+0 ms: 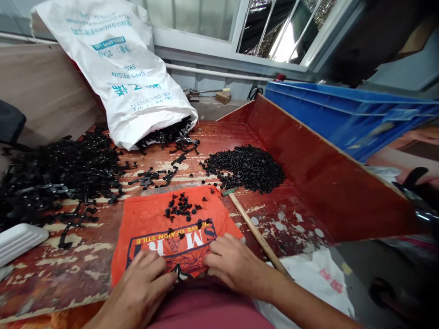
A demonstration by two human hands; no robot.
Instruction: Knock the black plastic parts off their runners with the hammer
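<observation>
An orange printed cloth (137,214) lies on the worn red tabletop in front of me. My left hand (146,281) is closed at its near left edge, fingers curled down onto the fabric. At the near right edge my right hand (231,260) is likewise closed on the cloth, its fingertips partly hidden. Several small black plastic pieces with round heads (183,205) are scattered over the far half of the cloth. To the right lies a tool with a wooden handle (254,228), its green end against a heap of small black pieces (247,167).
A white woven sack (130,82) spills black branched plastic parts at the back. A big pile of such parts (68,169) covers the left side. A red board (308,169) edges the table on the right, with a blue crate (325,109) beyond. A white plastic object (22,242) sits front left.
</observation>
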